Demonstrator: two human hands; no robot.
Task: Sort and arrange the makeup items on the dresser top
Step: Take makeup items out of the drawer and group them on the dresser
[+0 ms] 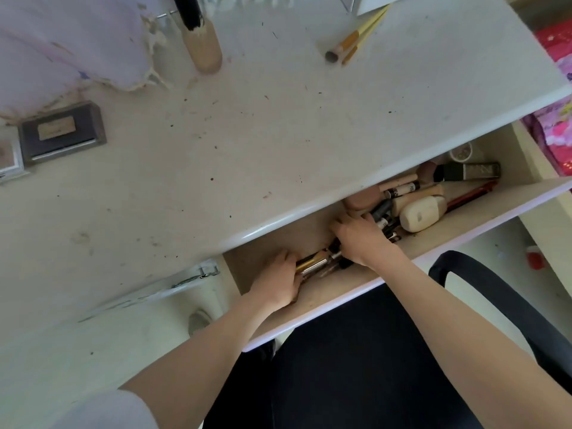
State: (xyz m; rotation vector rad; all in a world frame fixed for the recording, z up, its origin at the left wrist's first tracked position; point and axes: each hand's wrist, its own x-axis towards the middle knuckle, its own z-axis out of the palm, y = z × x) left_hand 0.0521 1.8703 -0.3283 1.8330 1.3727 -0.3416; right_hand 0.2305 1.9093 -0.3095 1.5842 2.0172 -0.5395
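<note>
Both hands reach into an open drawer [334,308] under the dresser top [247,134]. My left hand [278,281] grips a bundle of makeup sticks and brushes [315,263] with gold and silver barrels. My right hand [359,236] lies on the other end of that bundle, fingers curled over dark tubes. More makeup fills the drawer's right side: a cream compact [421,216], a pink sponge [363,198], brushes [464,171] and a red pencil [470,195]. On the dresser top lie yellow-handled brushes [356,38], a tan bottle [205,48] and a dark palette [62,134].
A lilac cloth [68,41] covers the back left of the dresser top. A second compact [9,159] sits at the left edge. A black chair armrest [495,292] stands to the right of my lap. Pink packaging [557,131] lies at the far right.
</note>
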